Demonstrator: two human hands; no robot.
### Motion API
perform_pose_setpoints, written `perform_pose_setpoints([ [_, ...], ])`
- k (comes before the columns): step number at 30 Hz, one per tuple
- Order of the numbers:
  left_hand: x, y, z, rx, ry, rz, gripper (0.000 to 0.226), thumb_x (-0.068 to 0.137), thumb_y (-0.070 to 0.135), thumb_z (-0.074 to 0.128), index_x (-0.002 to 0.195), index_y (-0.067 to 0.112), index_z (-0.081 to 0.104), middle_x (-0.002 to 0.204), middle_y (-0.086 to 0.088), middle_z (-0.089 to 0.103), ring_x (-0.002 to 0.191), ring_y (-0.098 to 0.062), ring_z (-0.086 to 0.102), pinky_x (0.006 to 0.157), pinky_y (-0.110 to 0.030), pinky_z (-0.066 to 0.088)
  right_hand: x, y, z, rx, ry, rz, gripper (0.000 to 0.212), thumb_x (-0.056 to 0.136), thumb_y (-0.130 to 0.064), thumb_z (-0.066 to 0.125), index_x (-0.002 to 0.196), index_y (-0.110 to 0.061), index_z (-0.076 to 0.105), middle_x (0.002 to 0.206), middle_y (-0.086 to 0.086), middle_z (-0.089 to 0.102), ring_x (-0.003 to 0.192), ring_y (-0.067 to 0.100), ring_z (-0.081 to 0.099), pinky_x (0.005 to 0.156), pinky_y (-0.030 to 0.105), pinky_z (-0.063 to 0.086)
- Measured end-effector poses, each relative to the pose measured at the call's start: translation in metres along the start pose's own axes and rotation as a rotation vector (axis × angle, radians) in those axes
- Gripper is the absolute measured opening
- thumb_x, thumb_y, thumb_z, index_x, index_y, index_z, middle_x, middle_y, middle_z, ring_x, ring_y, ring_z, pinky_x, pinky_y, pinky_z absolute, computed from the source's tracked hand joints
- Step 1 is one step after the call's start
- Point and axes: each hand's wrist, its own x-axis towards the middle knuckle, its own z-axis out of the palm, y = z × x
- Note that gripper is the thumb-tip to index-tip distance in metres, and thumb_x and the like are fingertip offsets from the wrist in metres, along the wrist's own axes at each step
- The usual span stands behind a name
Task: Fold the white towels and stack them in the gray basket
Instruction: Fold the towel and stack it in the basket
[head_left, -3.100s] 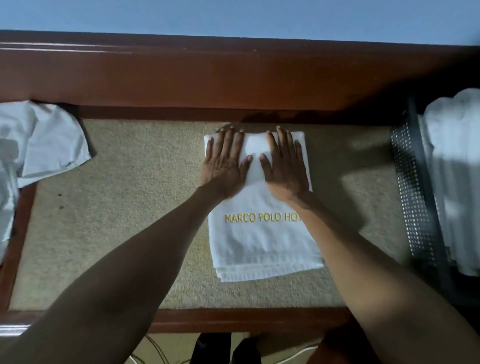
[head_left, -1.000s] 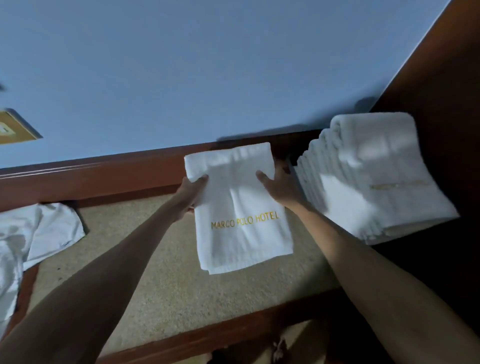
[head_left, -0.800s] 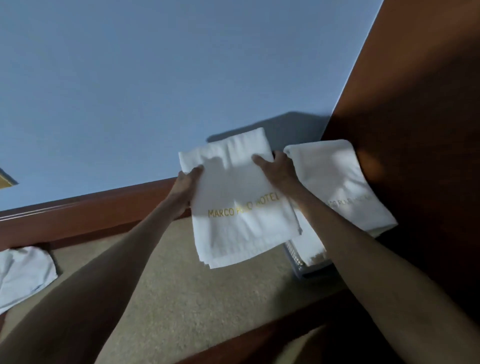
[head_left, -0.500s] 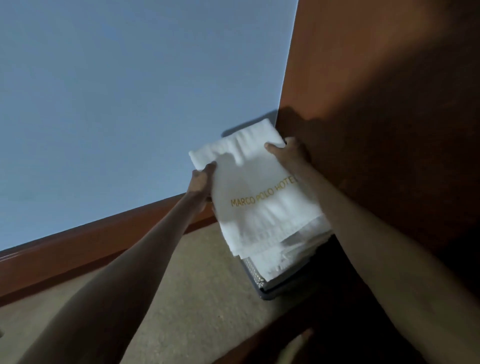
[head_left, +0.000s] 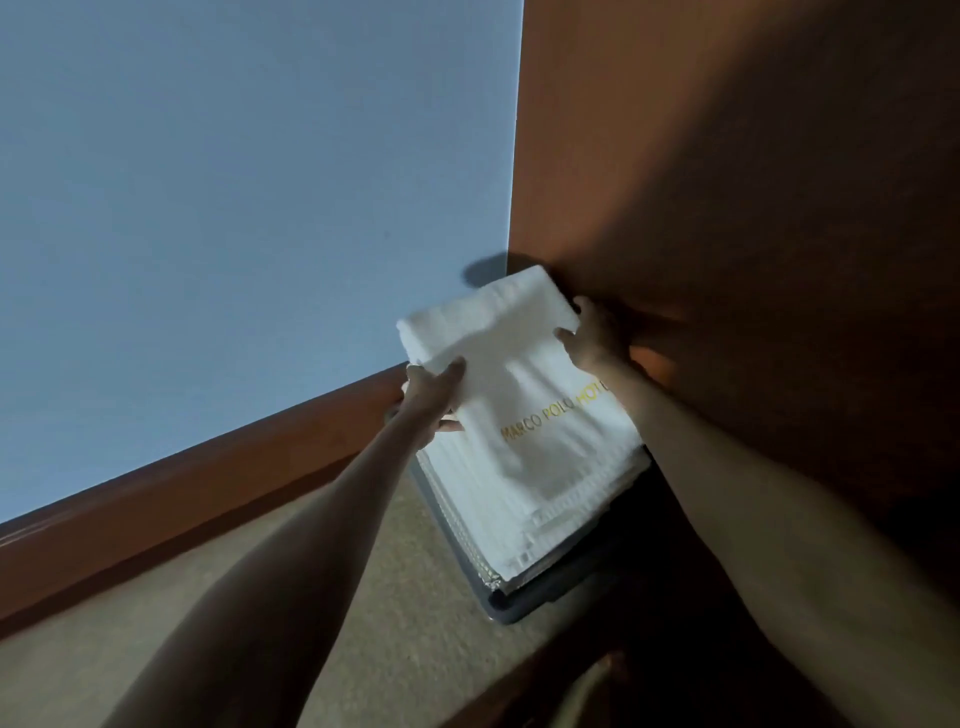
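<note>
- Your left hand (head_left: 434, 395) grips the left edge of the folded white terry towel with gold lettering (head_left: 524, 415), thumb on top and fingers underneath.
- Your right hand (head_left: 592, 340) pinches the towel's far right edge in the same way, close against the brown wooden panel (head_left: 727, 208).
- That towel lies over the stack of folded white towels (head_left: 462, 519) in the gray plastic basket (head_left: 519, 609). Its near end seems to rest on the stack, while its far end is lifted.
- Folding of this one looks finished; you have yet to let go and square it up.
- Whether any unfolded towels remain, you cannot tell from this view.
</note>
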Motion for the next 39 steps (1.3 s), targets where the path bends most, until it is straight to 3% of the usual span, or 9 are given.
perform_pose_setpoints([
  [3, 0.010, -0.006, -0.006, 0.046, -0.024, 0.005, 0.050, 0.097, 0.040, 0.069, 0.132, 0.012, 0.046, 0.126, -0.013, 0.066, 0.095, -0.027, 0.071, 0.048, -0.035, 0.058, 0.000, 0.014, 0.030, -0.112, -0.099, -0.031, 0.061, 0.098, -0.028, 0.065, 0.150, -0.011, 0.039, 0.146, 0.018, 0.044, 0.137, 0.037, 0.042, 0.106, 0.044, 0.041],
  [9, 0.012, -0.004, -0.006, 0.208, 0.141, 0.079, 0.051, 0.090, 0.047, 0.075, 0.122, 0.013, 0.055, 0.119, -0.009, 0.066, 0.093, -0.027, 0.072, 0.049, -0.034, 0.060, 0.002, 0.020, 0.045, -0.162, -0.044, -0.057, 0.059, 0.100, -0.025, 0.059, 0.152, -0.009, 0.034, 0.144, 0.021, 0.041, 0.134, 0.040, 0.042, 0.107, 0.045, 0.038],
  [13, 0.003, 0.005, -0.019, 0.459, 0.180, 0.125, 0.053, 0.089, 0.059, 0.069, 0.105, 0.010, 0.061, 0.095, -0.007, 0.072, 0.062, -0.023, 0.075, 0.063, -0.042, 0.065, -0.010, -0.008, 0.058, -0.085, 0.232, -0.186, 0.052, 0.096, -0.012, 0.051, 0.145, -0.001, 0.042, 0.138, 0.024, 0.046, 0.124, 0.045, 0.047, 0.102, 0.049, 0.038],
  [16, -0.011, 0.020, -0.050, 0.587, 0.215, 0.186, 0.043, 0.089, 0.064, 0.062, 0.089, 0.021, 0.061, 0.085, -0.006, 0.076, 0.063, -0.025, 0.076, 0.076, -0.044, 0.064, -0.030, -0.056, 0.068, 0.025, 0.290, -0.354, 0.047, 0.093, -0.010, 0.051, 0.140, -0.002, 0.048, 0.138, 0.020, 0.050, 0.121, 0.040, 0.051, 0.094, 0.046, 0.043],
  [20, -0.058, 0.035, -0.114, 0.655, 0.260, 0.253, 0.027, 0.101, 0.048, 0.058, 0.093, 0.022, 0.060, 0.084, -0.003, 0.076, 0.062, -0.020, 0.074, 0.074, -0.042, 0.064, -0.069, -0.134, 0.089, 0.320, 0.177, -0.549, 0.039, 0.090, -0.010, 0.050, 0.128, -0.005, 0.055, 0.125, 0.012, 0.059, 0.104, 0.032, 0.062, 0.084, 0.043, 0.052],
  [23, -0.098, 0.033, -0.176, 0.732, 0.341, 0.271, 0.022, 0.102, 0.041, 0.059, 0.098, 0.020, 0.064, 0.088, -0.001, 0.076, 0.063, -0.017, 0.073, 0.075, -0.041, 0.064, -0.104, -0.193, 0.112, 0.380, 0.034, -0.689, 0.035, 0.093, -0.015, 0.051, 0.126, -0.007, 0.054, 0.111, 0.005, 0.064, 0.085, 0.027, 0.066, 0.076, 0.043, 0.055],
  [27, -0.159, 0.019, -0.266, 0.813, 0.473, 0.247, 0.019, 0.101, 0.041, 0.059, 0.104, 0.022, 0.064, 0.097, -0.002, 0.075, 0.078, -0.020, 0.072, 0.080, -0.042, 0.061, -0.157, -0.276, 0.148, 0.349, -0.114, -0.812, 0.034, 0.097, -0.014, 0.056, 0.130, -0.008, 0.051, 0.109, 0.001, 0.066, 0.086, 0.028, 0.068, 0.078, 0.038, 0.052],
  [34, -0.281, -0.022, -0.424, 0.902, 0.639, 0.135, 0.020, 0.098, 0.039, 0.061, 0.107, 0.022, 0.067, 0.097, 0.003, 0.072, 0.086, -0.018, 0.067, 0.079, -0.037, 0.055, -0.292, -0.410, 0.222, 0.360, -0.344, -0.929, 0.030, 0.098, -0.017, 0.056, 0.127, -0.014, 0.051, 0.114, -0.002, 0.066, 0.093, 0.024, 0.067, 0.083, 0.039, 0.053],
  [39, -0.362, -0.068, -0.525, 0.957, 0.700, 0.053, 0.011, 0.095, 0.034, 0.063, 0.096, 0.024, 0.067, 0.099, 0.000, 0.073, 0.091, -0.024, 0.067, 0.084, -0.041, 0.057, -0.396, -0.472, 0.285, 0.357, -0.494, -0.996, 0.022, 0.097, -0.015, 0.056, 0.118, -0.011, 0.057, 0.113, 0.002, 0.067, 0.104, 0.021, 0.065, 0.089, 0.045, 0.054],
])
